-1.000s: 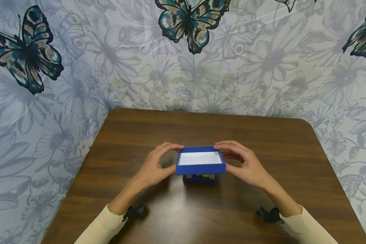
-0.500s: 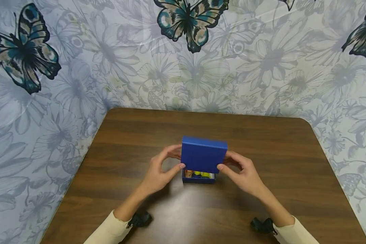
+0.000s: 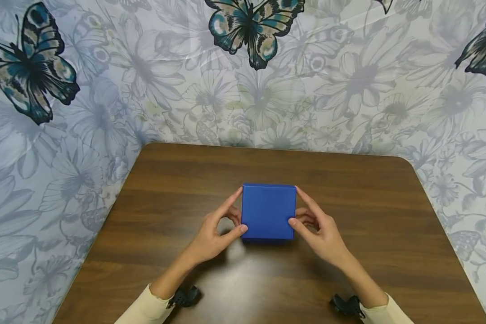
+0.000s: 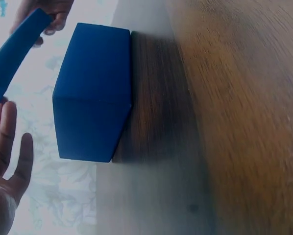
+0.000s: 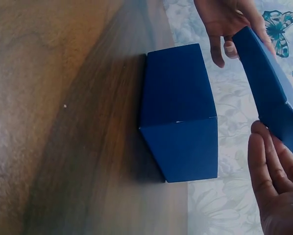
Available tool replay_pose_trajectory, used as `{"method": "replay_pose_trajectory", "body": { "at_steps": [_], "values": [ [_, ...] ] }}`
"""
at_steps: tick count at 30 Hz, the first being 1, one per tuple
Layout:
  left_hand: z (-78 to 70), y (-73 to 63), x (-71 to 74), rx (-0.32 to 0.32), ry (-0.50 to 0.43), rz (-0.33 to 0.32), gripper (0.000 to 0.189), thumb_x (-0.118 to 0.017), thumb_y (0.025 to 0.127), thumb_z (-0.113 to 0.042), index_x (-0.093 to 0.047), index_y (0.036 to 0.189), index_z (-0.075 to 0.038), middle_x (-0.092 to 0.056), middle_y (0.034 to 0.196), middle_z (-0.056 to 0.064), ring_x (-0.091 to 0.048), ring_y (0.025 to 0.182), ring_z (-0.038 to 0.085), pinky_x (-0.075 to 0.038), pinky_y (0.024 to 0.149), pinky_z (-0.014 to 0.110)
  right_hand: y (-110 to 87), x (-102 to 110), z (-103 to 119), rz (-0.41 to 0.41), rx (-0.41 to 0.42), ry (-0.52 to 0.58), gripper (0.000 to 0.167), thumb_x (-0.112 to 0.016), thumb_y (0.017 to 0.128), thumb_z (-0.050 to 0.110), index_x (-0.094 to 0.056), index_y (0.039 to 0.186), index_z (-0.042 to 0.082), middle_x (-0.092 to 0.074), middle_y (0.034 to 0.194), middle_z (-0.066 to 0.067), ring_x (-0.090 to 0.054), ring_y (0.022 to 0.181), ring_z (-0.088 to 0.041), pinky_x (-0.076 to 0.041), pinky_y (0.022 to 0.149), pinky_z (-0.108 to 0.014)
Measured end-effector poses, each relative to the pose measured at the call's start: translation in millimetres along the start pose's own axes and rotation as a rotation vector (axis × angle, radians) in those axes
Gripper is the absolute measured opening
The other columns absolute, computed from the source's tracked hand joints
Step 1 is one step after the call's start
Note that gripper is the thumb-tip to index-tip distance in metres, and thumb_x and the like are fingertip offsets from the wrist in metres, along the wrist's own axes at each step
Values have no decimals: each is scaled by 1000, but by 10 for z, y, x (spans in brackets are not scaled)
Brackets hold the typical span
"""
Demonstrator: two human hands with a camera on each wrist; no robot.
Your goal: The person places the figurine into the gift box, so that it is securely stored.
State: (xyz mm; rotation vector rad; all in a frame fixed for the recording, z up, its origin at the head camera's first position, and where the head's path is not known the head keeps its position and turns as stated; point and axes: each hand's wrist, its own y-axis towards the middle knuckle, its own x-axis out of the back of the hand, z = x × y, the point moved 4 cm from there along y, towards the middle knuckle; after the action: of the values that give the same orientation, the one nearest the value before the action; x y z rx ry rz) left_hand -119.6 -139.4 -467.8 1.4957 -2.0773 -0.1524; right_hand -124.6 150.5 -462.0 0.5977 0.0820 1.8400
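Observation:
A blue box lid (image 3: 268,210) is held level between both hands, its plain top facing up. My left hand (image 3: 214,236) grips its left side, thumb near the front corner and index finger at the back corner. My right hand (image 3: 324,234) grips the right side in the same way. Beneath the lid stands the blue box base (image 4: 95,93) on the table. Both wrist views show a gap between the lid (image 5: 269,83) and the base (image 5: 181,107). From the head view only the base's front edge shows, and its contents are hidden.
The brown wooden table (image 3: 178,180) reaches back to a wall covering (image 3: 332,90) with flowers and butterflies. Dark wrist straps with cameras (image 3: 186,297) sit at the cream sleeves (image 3: 146,308), low over the table.
The lid was first hollow side up, showing its white inside. Both hands turned it over and brought it above the base, covering the yellow and orange things in there from view.

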Motion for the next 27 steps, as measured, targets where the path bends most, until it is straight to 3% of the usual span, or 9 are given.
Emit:
{"method": "replay_pose_trajectory", "body": {
  "at_steps": [4, 8, 12, 19, 23, 27],
  "values": [
    [27, -16, 29, 45, 28, 51, 100, -87, 90, -8, -29, 172, -13, -70, 95, 1, -69, 87, 14, -60, 87, 36, -5, -30, -10, 52, -18, -114, 91, -80, 96, 6, -31, 171, 21, -75, 105, 1, -73, 93, -12, -64, 84, -28],
    [47, -35, 52, 98, 73, 108, 115, -95, 84, -21, -23, 174, -23, -69, 95, -4, -67, 87, 14, -59, 87, 40, -18, -75, -9, 159, -64, -212, 116, -93, 87, 25, -17, 175, 25, -73, 113, 5, -73, 99, -17, -64, 91, -42],
    [68, -36, 51, 163, 142, 163, 125, -98, 80, -37, -16, 174, -31, -66, 96, -9, -64, 88, 11, -59, 84, 43, -16, -99, -10, 213, -105, -288, 130, -97, 80, 40, -11, 175, 26, -69, 115, 7, -72, 103, -21, -63, 94, -45],
    [136, -26, 8, 262, 244, 235, 123, -93, 85, -44, -9, 175, -30, -63, 96, -10, -61, 85, 8, -57, 77, 35, 37, -99, -97, 239, -171, -289, 123, -94, 83, 46, -15, 175, 24, -64, 107, 9, -69, 101, -22, -62, 94, -42],
    [202, -31, -27, 303, 245, 267, 120, -90, 87, -48, -9, 175, -29, -63, 95, -9, -63, 82, 10, -53, 73, 25, 31, -115, -181, 262, -221, -242, 121, -92, 84, 48, -17, 175, 21, -64, 107, 8, -68, 99, -21, -63, 95, -41],
    [257, -17, -49, 320, 219, 291, 118, -88, 89, -50, -10, 175, -28, -63, 95, -8, -65, 80, 13, -52, 70, 23, 19, -123, -239, 268, -253, -219, 120, -92, 84, 49, -18, 174, 18, -64, 106, 7, -68, 98, -18, -63, 95, -38]
  ]
}}
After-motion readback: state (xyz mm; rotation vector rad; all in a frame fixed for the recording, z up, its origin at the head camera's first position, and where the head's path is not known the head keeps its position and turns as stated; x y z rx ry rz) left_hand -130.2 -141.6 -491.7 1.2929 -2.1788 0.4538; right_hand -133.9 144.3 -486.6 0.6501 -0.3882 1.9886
